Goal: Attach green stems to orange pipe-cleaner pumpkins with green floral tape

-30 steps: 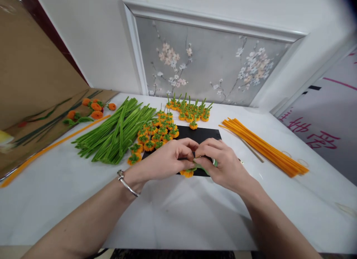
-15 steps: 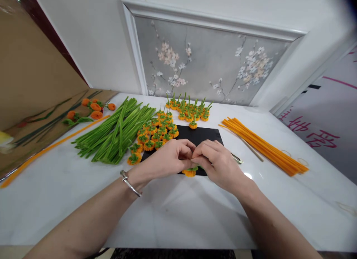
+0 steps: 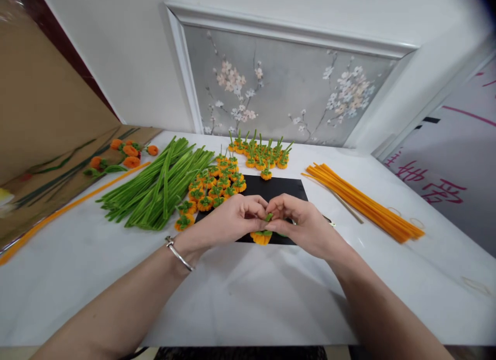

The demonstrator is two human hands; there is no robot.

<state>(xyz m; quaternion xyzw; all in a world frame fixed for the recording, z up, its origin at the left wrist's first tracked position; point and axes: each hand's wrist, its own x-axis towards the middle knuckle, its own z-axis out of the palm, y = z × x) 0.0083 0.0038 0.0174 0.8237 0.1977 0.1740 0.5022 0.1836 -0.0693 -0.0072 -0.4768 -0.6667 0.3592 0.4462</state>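
Over the near edge of a black board, my left hand and my right hand meet, both closed in a pinch. Between their fingertips is the green pipe-cleaner top of a small orange pipe-cleaner pumpkin. The orange body shows below the fingers; part of the green is hidden behind them. Several finished-looking pumpkins with green tops stand left of my left hand, partly on the board. Under my right hand a dark green ring-shaped thing is mostly covered.
Green pipe cleaners lie piled at left. A bundle of orange pipe cleaners and a thin stick lie at right. More pumpkins with upright stems stand near the wall. Orange flowers rest on cardboard at far left.
My fingers have shifted slightly, and a green tip now shows between them above the pumpkin. My right hand has opened its curl a little. The view has moved slightly.
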